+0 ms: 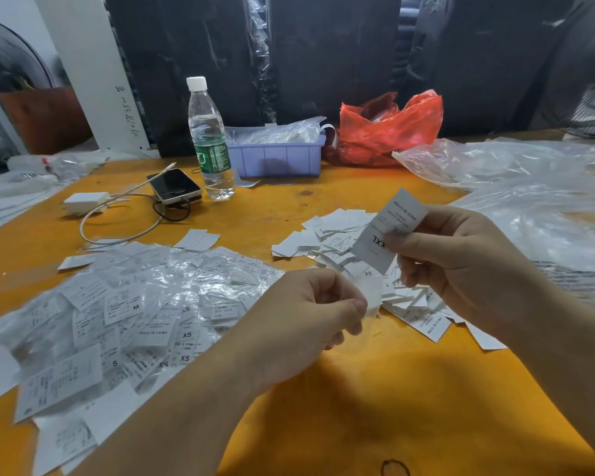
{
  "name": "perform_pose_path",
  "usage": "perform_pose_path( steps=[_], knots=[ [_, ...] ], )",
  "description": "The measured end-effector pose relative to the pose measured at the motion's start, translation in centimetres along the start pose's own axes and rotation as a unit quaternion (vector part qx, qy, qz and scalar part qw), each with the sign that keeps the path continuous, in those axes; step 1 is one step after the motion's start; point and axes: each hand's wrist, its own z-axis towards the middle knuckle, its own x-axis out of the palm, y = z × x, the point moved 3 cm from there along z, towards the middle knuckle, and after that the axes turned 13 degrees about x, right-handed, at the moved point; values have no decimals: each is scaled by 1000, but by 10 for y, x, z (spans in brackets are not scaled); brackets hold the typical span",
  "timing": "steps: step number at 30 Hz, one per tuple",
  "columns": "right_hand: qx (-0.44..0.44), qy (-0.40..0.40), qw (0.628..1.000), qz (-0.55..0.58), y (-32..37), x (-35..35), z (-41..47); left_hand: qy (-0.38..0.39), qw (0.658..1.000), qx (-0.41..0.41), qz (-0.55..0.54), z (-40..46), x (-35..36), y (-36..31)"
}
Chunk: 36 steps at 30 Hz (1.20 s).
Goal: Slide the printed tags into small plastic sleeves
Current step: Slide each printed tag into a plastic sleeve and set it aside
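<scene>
Between right hand (461,266) fingers, "XXL" tag (389,231)

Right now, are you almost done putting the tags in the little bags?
Not yet. A big pile of sleeved tags looks done. My right hand pinches an XXL tag; my left hand holds a clear sleeve. The loose tags are left.

Left hand (310,314): fist-like, fingers curled, thumb and forefinger pinching a clear sleeve (371,304); lower than the XXL tag (389,231) and to its left.
Right hand (461,266): raised, thumb and fingers pinching the XXL tag at its lower edge.
Forearms: both bare, reaching in from the bottom edge, converging toward the tag.
</scene>
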Motion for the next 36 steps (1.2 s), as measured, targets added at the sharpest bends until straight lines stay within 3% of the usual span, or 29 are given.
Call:
perform_pose_path(
  steps=[24, 30, 36],
  knots=[
    [-15, 17, 998, -59, -3, 4, -3, 0, 1000, 14, -11, 0, -1, -4],
    [-28, -6, 999, -28, -3, 4, -3, -4, 1000, 24, -10, 0, -2, -5],
    [-33, 19, 999, -23, -5, 9, -5, -3, 999, 23, -23, 1, -1, -3]
  ],
)
